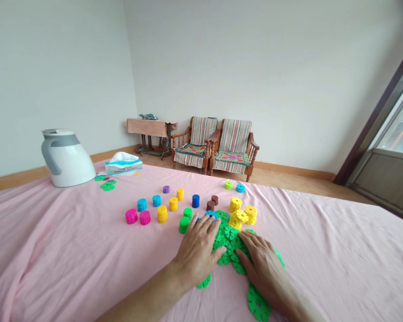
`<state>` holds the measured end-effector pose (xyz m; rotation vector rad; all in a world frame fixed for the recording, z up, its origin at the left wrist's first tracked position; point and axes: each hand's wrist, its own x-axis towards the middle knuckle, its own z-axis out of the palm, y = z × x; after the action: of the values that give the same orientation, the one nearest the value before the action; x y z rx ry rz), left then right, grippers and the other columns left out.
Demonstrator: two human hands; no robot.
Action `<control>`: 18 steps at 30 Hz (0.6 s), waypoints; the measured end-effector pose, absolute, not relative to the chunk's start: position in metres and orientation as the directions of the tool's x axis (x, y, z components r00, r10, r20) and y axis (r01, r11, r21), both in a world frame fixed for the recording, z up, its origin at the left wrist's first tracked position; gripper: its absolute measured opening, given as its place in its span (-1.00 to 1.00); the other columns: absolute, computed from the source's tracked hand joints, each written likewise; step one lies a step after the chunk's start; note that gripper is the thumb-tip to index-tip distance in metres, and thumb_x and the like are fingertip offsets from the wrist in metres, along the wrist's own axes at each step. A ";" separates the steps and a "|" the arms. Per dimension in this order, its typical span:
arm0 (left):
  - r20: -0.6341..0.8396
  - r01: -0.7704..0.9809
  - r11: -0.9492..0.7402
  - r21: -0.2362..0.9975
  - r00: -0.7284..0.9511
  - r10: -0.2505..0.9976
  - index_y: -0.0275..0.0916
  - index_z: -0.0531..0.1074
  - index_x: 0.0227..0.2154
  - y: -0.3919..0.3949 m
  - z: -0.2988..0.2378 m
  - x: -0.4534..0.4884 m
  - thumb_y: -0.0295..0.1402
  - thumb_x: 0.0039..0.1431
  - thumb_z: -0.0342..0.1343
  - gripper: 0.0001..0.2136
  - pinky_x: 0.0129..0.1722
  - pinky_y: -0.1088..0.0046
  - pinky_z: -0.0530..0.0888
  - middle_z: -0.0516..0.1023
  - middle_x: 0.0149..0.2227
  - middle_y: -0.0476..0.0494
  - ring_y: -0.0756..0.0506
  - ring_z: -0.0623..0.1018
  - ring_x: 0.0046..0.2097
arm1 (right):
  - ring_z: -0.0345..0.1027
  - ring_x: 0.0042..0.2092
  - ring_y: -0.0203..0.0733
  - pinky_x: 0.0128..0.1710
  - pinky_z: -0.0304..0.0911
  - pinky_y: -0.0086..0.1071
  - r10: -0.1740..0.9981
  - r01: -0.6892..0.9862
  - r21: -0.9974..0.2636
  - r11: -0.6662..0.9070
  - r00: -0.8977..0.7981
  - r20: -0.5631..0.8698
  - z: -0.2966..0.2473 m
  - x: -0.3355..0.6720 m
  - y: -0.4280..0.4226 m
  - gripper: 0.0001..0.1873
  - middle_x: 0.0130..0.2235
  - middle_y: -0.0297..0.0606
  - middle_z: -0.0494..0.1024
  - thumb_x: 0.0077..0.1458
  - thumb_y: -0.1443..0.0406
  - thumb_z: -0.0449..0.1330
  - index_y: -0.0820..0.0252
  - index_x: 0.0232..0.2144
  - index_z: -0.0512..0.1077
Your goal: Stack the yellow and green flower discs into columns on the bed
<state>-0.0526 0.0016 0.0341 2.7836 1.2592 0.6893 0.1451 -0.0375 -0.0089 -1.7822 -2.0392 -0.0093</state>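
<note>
Green snowflake discs [231,239] lie in a loose pile between my hands. My left hand [197,248] is open over the pile's left side, fingers stretched forward and thumb out to the right. Its fingertips reach a blue disc stack [211,215], which they partly hide; I cannot tell whether they touch it. Resting on the right side of the pile, my right hand [263,261] is open with its fingers extended. Near it, yellow disc stacks [236,219] stand behind the pile. Two green stacks [184,225] are left of my left fingers. A loose green disc [258,305] lies below my right hand.
Pink, blue, yellow, purple and brown stacks [162,214] spread across the pink tablecloth [104,268]. A white jug [69,158], a tissue box [123,167] and loose green discs [108,185] are at the far left. Two wooden chairs [233,143] stand beyond the table.
</note>
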 end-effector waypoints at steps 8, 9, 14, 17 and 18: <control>0.571 0.657 -0.704 0.270 0.480 0.666 -0.26 0.01 0.27 0.008 0.026 -0.057 -0.28 0.22 0.08 -0.39 0.25 -0.03 0.11 0.17 0.28 -0.36 -0.28 0.14 0.30 | 0.29 0.12 0.02 0.09 0.19 -0.10 0.940 0.946 -0.267 0.184 -0.089 0.330 -0.012 0.146 -0.037 -0.57 0.10 -0.09 0.46 0.23 0.16 0.03 0.22 0.07 0.39; 0.622 0.654 -0.694 0.301 0.418 0.663 -0.26 -0.08 0.30 0.010 0.025 -0.058 -0.27 0.24 0.05 -0.36 0.26 -0.02 0.09 0.08 0.31 -0.36 -0.27 0.07 0.33 | 0.30 0.12 0.02 0.09 0.20 -0.10 0.938 0.946 -0.266 0.184 -0.088 0.334 -0.012 0.146 -0.037 -0.57 0.09 -0.09 0.46 0.23 0.16 0.02 0.22 0.07 0.39; 0.661 0.556 -0.572 0.603 0.053 0.748 -0.20 -0.27 0.33 0.025 0.029 -0.062 -0.22 0.29 -0.03 -0.32 0.28 -0.01 0.03 -0.17 0.37 -0.35 -0.27 -0.11 0.36 | 0.30 0.12 0.01 0.09 0.20 -0.10 0.929 0.944 -0.268 0.192 -0.087 0.359 -0.015 0.147 -0.037 -0.58 0.09 -0.11 0.46 0.23 0.15 0.02 0.18 0.06 0.39; 0.566 0.445 -0.481 0.756 -0.075 0.821 -0.22 -0.24 0.33 0.029 0.030 -0.063 -0.16 0.27 -0.01 -0.30 0.29 0.01 -0.01 -0.20 0.38 -0.35 -0.27 -0.12 0.36 | 0.29 0.13 0.02 0.09 0.20 -0.08 0.933 0.946 -0.264 0.187 -0.087 0.349 -0.015 0.147 -0.037 -0.57 0.10 -0.09 0.46 0.23 0.15 0.02 0.19 0.06 0.39; 0.532 0.408 -0.451 0.794 -0.107 0.840 -0.21 -0.23 0.33 0.030 0.031 -0.063 -0.15 0.27 0.00 -0.30 0.29 0.03 -0.02 -0.20 0.38 -0.33 -0.27 -0.12 0.36 | 0.29 0.13 0.03 0.09 0.20 -0.08 0.934 0.947 -0.262 0.187 -0.088 0.347 -0.015 0.147 -0.037 -0.57 0.10 -0.09 0.46 0.23 0.14 0.02 0.19 0.06 0.39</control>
<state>-0.0634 0.0300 0.0306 1.7971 1.3678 1.5779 0.1472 -0.0368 -0.0153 -1.7611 -2.0369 -0.0406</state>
